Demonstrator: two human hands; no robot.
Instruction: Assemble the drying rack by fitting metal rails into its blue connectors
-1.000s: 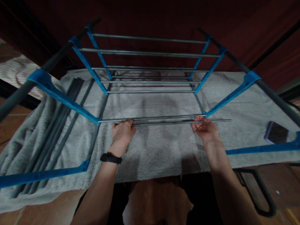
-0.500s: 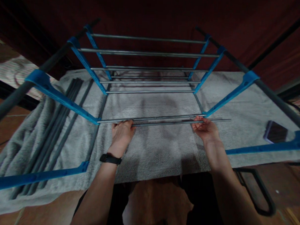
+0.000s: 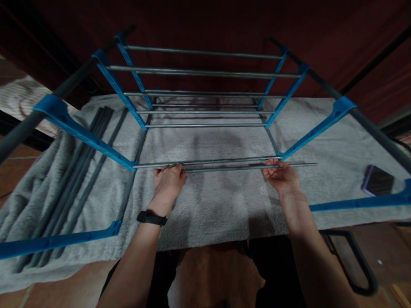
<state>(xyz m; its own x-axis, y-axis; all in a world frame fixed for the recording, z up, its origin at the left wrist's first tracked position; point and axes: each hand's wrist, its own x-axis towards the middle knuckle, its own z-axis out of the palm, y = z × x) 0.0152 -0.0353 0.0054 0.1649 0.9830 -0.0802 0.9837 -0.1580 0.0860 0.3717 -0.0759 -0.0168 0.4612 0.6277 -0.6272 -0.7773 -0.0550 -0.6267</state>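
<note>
A half-built rack (image 3: 209, 73) of blue plastic side brackets and thin grey metal rods stands on a grey towel (image 3: 210, 204). My left hand (image 3: 168, 183), with a black watch on its wrist, is closed round one end of a loose metal rod (image 3: 232, 167). My right hand (image 3: 282, 177) pinches the same rod further right; the rod's tip sticks out past it. The loose rod lies just below a fitted rod (image 3: 208, 161) that spans two blue brackets (image 3: 87, 136).
Several dark grey tubes (image 3: 78, 180) lie side by side on the towel's left part. A dark phone (image 3: 378, 180) rests on the towel at the right. A black metal loop (image 3: 357, 265) sits on the wooden floor at lower right. Dark red curtain behind.
</note>
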